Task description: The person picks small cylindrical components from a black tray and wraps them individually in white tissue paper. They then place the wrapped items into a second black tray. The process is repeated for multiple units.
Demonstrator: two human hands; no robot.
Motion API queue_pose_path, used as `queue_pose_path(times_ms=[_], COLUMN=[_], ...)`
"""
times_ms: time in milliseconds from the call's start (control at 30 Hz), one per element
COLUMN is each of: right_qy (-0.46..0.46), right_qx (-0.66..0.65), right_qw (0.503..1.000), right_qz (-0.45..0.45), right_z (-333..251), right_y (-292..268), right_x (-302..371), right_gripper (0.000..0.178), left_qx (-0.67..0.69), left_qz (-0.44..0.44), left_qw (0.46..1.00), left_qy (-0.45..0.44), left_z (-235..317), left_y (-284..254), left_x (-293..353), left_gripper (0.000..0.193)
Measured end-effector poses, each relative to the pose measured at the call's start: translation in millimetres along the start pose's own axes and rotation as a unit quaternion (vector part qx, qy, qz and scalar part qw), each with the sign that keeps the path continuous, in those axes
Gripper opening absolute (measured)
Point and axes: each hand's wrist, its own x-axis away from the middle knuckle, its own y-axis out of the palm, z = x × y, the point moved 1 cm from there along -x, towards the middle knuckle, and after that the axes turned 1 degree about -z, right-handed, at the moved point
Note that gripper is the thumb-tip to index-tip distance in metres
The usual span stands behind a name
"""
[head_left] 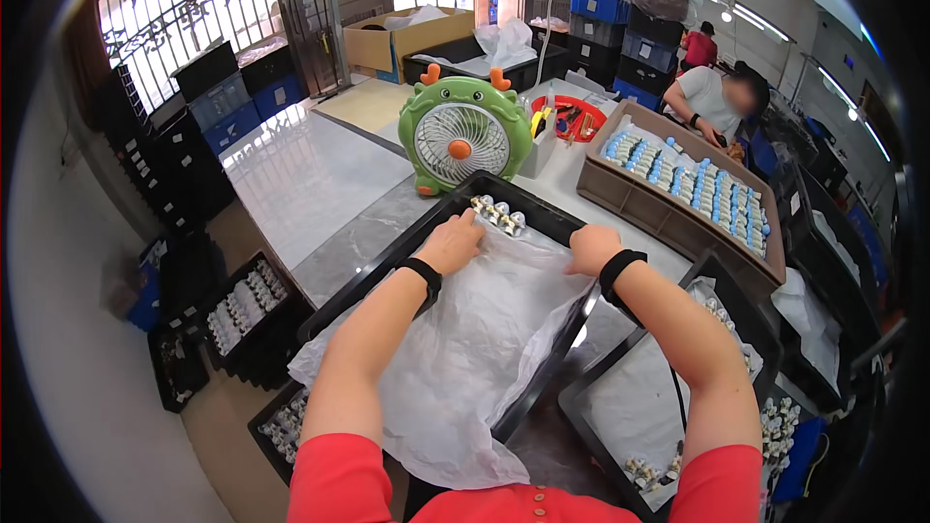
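Observation:
A crinkled white plastic sheet [455,329] lies over the black tray [387,266] before me and hangs past its near edge. My left hand [451,246] is closed at the sheet's upper left edge, its fingertips beside a small cluster of shiny metal fittings [500,215]. These fittings sit at the tray's far end, beyond the sheet. At the upper right, my right hand [592,250] grips the sheet's edge near the tray's rim. Some fingertips of both hands are hidden.
A green cartoon-shaped fan [465,136] stands behind the tray. Right of it are a red basket [591,116] of tools and a brown crate [639,199] of blue-tipped parts. Another black tray [581,407] stands by my right arm. A co-worker [712,97] sits at the back right.

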Motion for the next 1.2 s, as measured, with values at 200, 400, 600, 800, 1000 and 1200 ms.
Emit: queue_pose_path(times_ms=[200,400,600,800,1000,1200], right_qy=[-0.068,-0.183,-0.009,0.02,0.039,0.059], right_qx=[-0.31,-0.546,-0.664,-0.655,-0.703,-0.743], right_qw=[0.932,0.792,0.738,0.754,0.709,0.667], right_qz=[0.176,-0.203,-0.122,-0.035,0.033,0.023], right_z=[3.7,-49.3,-27.6,-20.0,-24.4,-29.5], right_y=[-15.5,-9.0,23.5,34.4,33.9,30.0], right_x=[-26.0,-7.7,-44.5,-57.5,-68.5,-62.7], right_gripper=[0.038,0.036,0.03,0.02,0.028,0.022], left_qx=[0.009,0.105,0.078,0.048,-0.007,0.021], left_qz=[0.029,0.006,-0.016,-0.055,0.051,-0.083], left_qw=[0.997,0.994,0.997,0.997,0.998,0.991], left_qy=[0.069,-0.029,0.006,-0.019,0.042,0.101], left_z=[-3.4,10.9,13.2,5.5,9.9,33.8], left_y=[19.1,6.9,8.1,7.5,6.6,-2.2], left_x=[-10.7,-10.6,-4.9,2.7,15.3,22.8], left_gripper=[0.024,0.042,0.058,0.06,0.049,0.033])
